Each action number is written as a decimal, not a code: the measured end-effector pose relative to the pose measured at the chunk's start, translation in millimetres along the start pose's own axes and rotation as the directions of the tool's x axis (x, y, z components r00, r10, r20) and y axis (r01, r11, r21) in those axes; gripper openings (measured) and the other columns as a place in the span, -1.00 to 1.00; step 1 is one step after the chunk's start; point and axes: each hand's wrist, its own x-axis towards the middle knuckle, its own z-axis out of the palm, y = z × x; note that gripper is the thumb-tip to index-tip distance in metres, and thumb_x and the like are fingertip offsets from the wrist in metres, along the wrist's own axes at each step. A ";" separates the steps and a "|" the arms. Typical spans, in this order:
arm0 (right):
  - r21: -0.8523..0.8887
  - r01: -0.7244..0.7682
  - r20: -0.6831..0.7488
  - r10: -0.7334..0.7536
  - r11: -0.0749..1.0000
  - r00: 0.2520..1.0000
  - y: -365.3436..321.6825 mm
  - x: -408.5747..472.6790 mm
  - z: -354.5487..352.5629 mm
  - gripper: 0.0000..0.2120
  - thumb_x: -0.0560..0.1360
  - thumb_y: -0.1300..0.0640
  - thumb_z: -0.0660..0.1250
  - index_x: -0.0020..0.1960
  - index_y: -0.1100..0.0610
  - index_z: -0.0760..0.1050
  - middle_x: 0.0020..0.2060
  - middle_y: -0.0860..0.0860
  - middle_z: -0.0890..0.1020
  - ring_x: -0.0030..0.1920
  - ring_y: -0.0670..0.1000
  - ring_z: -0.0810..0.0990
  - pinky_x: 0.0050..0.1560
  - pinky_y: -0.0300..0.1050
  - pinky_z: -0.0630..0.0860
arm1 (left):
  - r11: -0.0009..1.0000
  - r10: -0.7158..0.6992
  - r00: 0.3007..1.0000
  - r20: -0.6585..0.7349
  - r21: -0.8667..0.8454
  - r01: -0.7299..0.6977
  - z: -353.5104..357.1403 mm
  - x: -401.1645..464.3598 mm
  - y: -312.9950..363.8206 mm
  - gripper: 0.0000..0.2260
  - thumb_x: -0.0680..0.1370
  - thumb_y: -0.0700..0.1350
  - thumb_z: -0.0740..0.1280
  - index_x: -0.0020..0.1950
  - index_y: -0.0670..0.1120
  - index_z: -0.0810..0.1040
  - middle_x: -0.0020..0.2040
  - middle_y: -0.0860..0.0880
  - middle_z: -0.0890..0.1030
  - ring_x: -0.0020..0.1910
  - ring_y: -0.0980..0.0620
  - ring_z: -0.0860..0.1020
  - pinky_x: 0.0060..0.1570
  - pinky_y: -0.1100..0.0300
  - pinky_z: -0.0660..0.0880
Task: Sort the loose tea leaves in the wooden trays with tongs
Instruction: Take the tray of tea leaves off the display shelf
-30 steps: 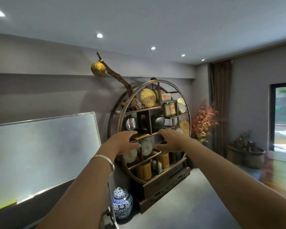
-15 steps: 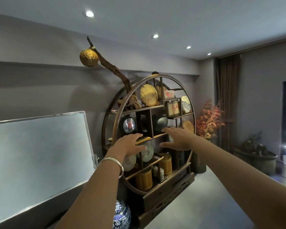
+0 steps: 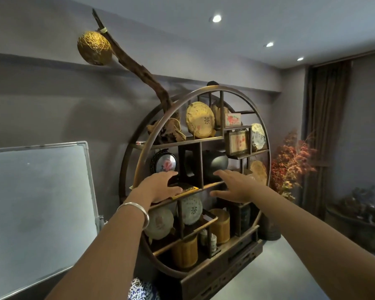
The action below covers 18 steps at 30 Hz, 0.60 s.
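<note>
No wooden trays, tea leaves or tongs are in view. I face a round wooden display shelf (image 3: 206, 93) against the wall. A flat box with a yellow edge (image 3: 187, 189) lies on its middle shelf board. My left hand (image 3: 158, 187), with a silver bangle on the wrist, rests at the box's left end, thumb on top and fingers spread. My right hand (image 3: 236, 187) hovers to the right of the box with its fingers apart, holding nothing and apart from the box.
The shelf holds wrapped tea cakes (image 3: 200, 119), a dark round pot (image 3: 215, 164), bamboo canisters (image 3: 220, 226) and framed pictures (image 3: 238, 141). A whiteboard (image 3: 37, 204) stands at left. A blue-and-white jar (image 3: 143, 290) sits below, and red dried branches (image 3: 290, 163) stand at right.
One second ago both hands held the flat box at the shelf. My right hand has let go and moved right. My left hand's fingers have lifted. The view has come closer.
</note>
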 end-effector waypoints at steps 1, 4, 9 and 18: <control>0.008 0.002 0.006 -0.002 1.000 1.000 9.5 13.3 7.3 -0.24 0.45 -0.35 0.20 0.50 0.03 0.12 0.40 0.05 0.36 0.34 0.07 0.38 0.26 0.02 0.41 | 1.000 -0.003 1.000 -0.001 -0.005 0.003 7.0 16.3 -6.0 -0.36 0.48 0.25 0.27 0.51 0.15 0.17 0.49 0.03 0.32 0.44 -0.02 0.30 0.37 -0.02 0.32; 0.015 0.006 0.014 -0.007 1.000 1.000 38.9 57.8 31.0 -0.25 0.45 -0.34 0.21 0.49 0.03 0.13 0.38 0.05 0.38 0.34 0.06 0.39 0.25 0.03 0.42 | 0.999 -0.013 1.000 -0.005 -0.042 0.013 32.7 65.0 -28.3 -0.36 0.47 0.25 0.28 0.50 0.18 0.16 0.49 0.03 0.32 0.43 -0.01 0.31 0.36 -0.04 0.34; 0.056 -0.023 0.013 0.022 0.998 1.000 92.5 148.5 74.6 -0.26 0.46 -0.31 0.23 0.50 0.03 0.12 0.42 0.05 0.34 0.39 0.06 0.34 0.31 0.05 0.38 | 0.988 -0.084 0.995 0.051 -0.124 0.090 77.9 148.2 -71.9 -0.36 0.46 0.24 0.32 0.49 0.22 0.18 0.48 0.05 0.31 0.36 -0.02 0.40 0.31 -0.05 0.40; 0.151 -0.021 0.015 0.019 0.988 1.000 153.7 315.4 142.8 -0.31 0.49 -0.27 0.22 0.49 0.02 0.15 0.38 0.03 0.39 0.34 0.04 0.40 0.25 -0.04 0.40 | 0.987 -0.113 0.991 0.066 -0.107 0.120 106.6 293.0 -146.0 -0.38 0.47 0.22 0.30 0.49 0.17 0.20 0.49 0.06 0.31 0.45 0.00 0.27 0.40 0.00 0.27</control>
